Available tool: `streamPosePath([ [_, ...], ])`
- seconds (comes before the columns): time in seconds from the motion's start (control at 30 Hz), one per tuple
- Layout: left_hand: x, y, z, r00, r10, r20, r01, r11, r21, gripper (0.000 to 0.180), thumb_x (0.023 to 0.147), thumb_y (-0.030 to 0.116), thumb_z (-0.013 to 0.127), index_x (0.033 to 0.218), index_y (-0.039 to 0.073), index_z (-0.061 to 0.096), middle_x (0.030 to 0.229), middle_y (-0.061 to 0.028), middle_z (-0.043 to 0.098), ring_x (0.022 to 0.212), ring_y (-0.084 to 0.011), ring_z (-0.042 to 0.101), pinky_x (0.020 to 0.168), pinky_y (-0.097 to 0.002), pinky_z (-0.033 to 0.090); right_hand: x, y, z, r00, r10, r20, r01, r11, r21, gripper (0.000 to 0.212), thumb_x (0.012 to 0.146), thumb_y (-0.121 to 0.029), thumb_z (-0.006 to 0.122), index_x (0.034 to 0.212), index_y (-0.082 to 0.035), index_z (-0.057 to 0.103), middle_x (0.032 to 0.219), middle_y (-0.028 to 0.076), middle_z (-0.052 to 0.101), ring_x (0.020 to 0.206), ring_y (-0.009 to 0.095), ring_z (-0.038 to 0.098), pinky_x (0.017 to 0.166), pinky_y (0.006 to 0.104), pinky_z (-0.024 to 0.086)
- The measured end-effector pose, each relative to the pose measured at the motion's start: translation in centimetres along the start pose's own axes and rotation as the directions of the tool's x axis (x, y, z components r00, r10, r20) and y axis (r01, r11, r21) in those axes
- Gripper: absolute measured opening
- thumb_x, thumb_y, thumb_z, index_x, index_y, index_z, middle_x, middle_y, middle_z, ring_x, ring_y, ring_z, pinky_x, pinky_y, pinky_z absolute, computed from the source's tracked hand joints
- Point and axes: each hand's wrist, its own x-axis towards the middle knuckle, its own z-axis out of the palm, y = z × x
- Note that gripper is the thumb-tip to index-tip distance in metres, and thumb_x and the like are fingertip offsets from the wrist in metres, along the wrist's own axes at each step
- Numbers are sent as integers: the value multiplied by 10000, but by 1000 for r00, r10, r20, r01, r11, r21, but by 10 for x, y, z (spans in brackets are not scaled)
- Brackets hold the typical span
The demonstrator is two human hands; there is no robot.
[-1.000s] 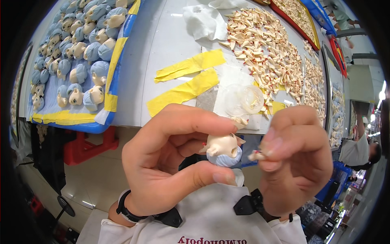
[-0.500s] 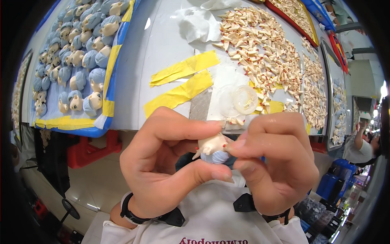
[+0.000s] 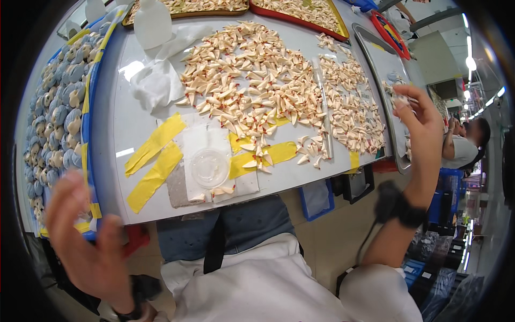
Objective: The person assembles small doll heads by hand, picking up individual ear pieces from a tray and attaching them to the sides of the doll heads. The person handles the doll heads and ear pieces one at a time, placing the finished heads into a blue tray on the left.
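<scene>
Doll heads (image 3: 59,115) with blue hair fill the tray at the far left of my worktop (image 3: 120,115), and my left hand (image 3: 88,252) hangs just below that tray's corner, blurred, its grip wide and empty. Yellow tape strips (image 3: 153,161) and a clear round cup (image 3: 209,167) lie in the middle, beside a spread of small pointed cream pieces (image 3: 263,86). My right hand (image 3: 421,126) is raised at the metal tray (image 3: 383,80) on the right, fingers pinched on a small pale part (image 3: 399,100).

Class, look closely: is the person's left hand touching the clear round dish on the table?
Apart. The head view shows the left hand raised at the table's near-left edge, with bare table between it and the clear round dish.
</scene>
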Motion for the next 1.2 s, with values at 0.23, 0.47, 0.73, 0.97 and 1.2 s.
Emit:
streamPosePath([
  [0.23, 22, -33, -28, 894, -179, 410, -7, 911, 413, 464, 891, 451, 351, 1218, 159, 504, 1379, -125, 307, 1287, -282, 270, 1014, -444, 275, 25, 93, -55, 982, 71, 173, 45, 807, -589, 224, 715, -26, 552, 937, -31, 586, 965, 105, 572, 869, 221, 548, 758, 316, 443],
  [0.47, 27, -45, -28, 894, -178, 411, -13, 907, 422, 514, 884, 487, 336, 1258, 158, 458, 1384, -125, 295, 1288, -289, 266, 1040, -427, 236, 11, 23, -11, 975, -115, 191, 164, 949, -269, 232, 724, -25, 548, 955, -28, 570, 961, 82, 561, 872, 184, 532, 730, 283, 425],
  [0.73, 43, -54, -23, 915, -188, 358, -57, 816, 575, 402, 927, 306, 343, 1289, 147, 412, 1374, -81, 330, 1273, -255, 295, 1048, -404, 225, 15, -12, 37, 882, -127, 453, 243, 948, -207, 108, 697, -26, 580, 796, 13, 563, 787, 94, 583, 696, 194, 564, 645, 269, 437],
  [0.97, 38, -65, -20, 961, -226, 160, 118, 858, 499, 272, 909, 196, 433, 1161, 128, 511, 1215, -84, 477, 1131, -224, 449, 928, -307, 368, 8, -9, 36, 908, -93, 409, 207, 948, -243, 99, 682, -19, 587, 762, 22, 545, 696, 97, 568, 642, 200, 569, 608, 279, 442],
  [1.2, 40, -73, -42, 884, -440, 155, 331, 825, 458, 174, 869, 148, 533, 1002, 39, 510, 885, -45, 516, 746, -112, 471, 663, -235, 396, 8, -19, 43, 873, -214, 438, 335, 916, -220, 68, 687, -11, 558, 746, 12, 533, 686, 95, 555, 639, 194, 559, 612, 282, 434],
])
